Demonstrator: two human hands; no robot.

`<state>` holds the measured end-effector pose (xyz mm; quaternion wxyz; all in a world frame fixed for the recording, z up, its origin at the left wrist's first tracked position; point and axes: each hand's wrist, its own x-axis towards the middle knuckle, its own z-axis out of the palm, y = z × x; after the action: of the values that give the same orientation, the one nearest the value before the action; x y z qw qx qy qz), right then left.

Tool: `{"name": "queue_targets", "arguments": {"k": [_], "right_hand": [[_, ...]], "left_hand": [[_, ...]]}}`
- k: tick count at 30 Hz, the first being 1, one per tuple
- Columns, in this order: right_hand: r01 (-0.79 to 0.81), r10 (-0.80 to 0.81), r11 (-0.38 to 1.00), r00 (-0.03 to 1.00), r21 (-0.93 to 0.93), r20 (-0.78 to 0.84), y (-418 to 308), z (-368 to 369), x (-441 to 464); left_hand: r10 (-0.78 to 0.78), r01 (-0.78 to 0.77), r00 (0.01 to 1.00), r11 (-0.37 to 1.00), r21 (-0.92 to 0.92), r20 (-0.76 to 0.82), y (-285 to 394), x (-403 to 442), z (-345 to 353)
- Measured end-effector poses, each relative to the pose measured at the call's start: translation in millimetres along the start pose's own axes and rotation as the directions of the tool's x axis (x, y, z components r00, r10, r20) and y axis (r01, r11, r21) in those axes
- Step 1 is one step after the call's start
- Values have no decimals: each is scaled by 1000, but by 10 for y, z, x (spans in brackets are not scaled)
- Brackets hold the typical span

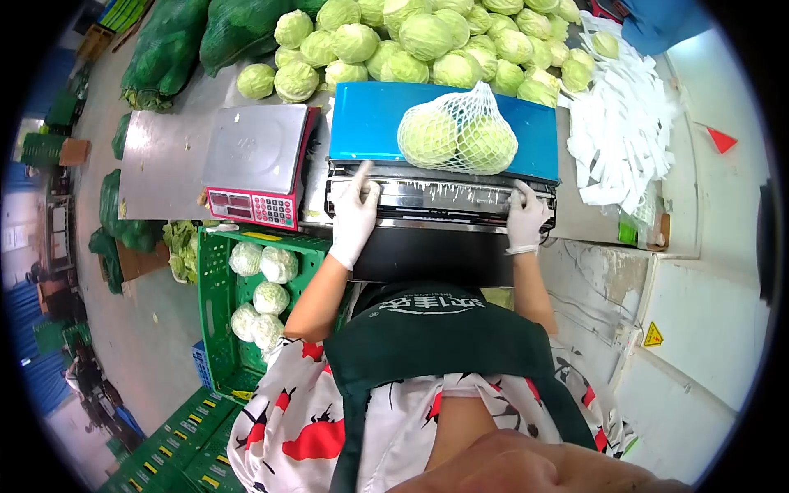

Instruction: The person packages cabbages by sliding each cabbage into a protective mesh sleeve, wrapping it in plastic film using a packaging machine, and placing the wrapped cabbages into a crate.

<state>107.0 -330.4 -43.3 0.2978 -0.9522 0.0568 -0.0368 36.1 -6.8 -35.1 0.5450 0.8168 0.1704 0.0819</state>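
Note:
My left hand [353, 215], in a white glove, is at the left end of a metal bar [444, 195] on the front of a blue-topped machine [362, 123]. Its index finger and thumb are stretched out and apart. At the bar's right end, my right hand [528, 217], also gloved, rests with its fingers extended over the edge; nothing shows in it. Two cabbages in a white mesh bag [458, 135] lie on the blue top, beyond both hands. The bag's gathered end points away from me.
Left of the machine stands a red scale [255, 160]. Loose cabbages [427, 37] are heaped behind, with green net sacks [168, 53] at far left. White mesh bags [620, 123] pile up at right. Below the scale, a green crate [212, 304] holds several netted cabbages [271, 297].

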Motion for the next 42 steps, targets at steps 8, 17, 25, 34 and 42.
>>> {"name": "queue_targets", "arguments": {"k": [8,17,25,34,42], "right_hand": [[14,-612,461,729,887,306,-184,-1759,95],[492,-619,785,647,375,446,-668,-384,1290],[-342,-353,608,692,717,630,-630,-126,1380],[-827,-38,461,343,321,939,-632,-1081,-410],[-903,1,416,119,108,993,-274,-539,-600]], "left_hand": [[162,130,761,910,-394,628,1373,-41,-1111],[392,-580,701,800,157,596,699,1398,47],[76,232,831,853,-468,551,546,1415,142],[-341,700,360,714,-10,868,713,-348,-397],[-544,904,173,418,86,821,61,-624,-74]]}}
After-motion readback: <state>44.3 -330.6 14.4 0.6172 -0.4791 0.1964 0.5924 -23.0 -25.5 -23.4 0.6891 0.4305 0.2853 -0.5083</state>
